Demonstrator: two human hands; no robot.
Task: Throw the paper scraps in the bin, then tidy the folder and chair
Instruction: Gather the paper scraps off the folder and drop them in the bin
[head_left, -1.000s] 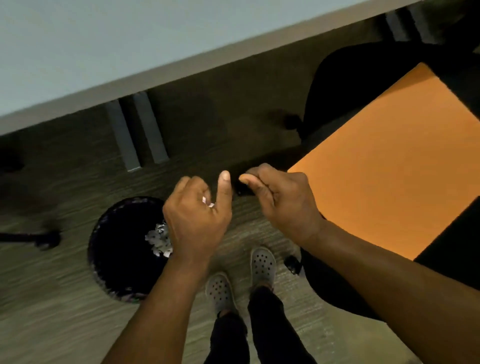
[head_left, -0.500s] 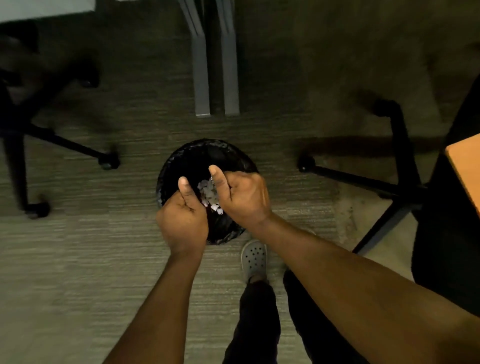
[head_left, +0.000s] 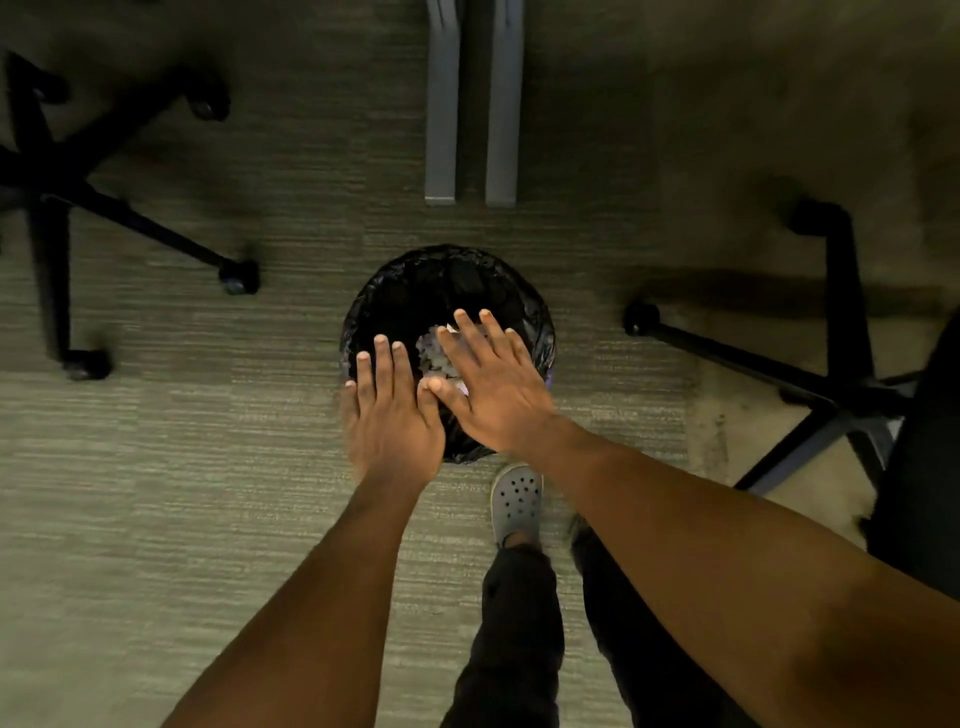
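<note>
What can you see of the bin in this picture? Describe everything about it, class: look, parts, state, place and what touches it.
The bin is round and stands upright on the grey-green carpet, just in front of two grey desk legs. A crinkled, glossy black liner covers its rim and inside. Pale paper scraps lie heaped within. The left hand and right hand, both open with fingers spread, are above its near side and hide part of it; whether they touch it cannot be told. A grey shoe stands near its front edge.
</note>
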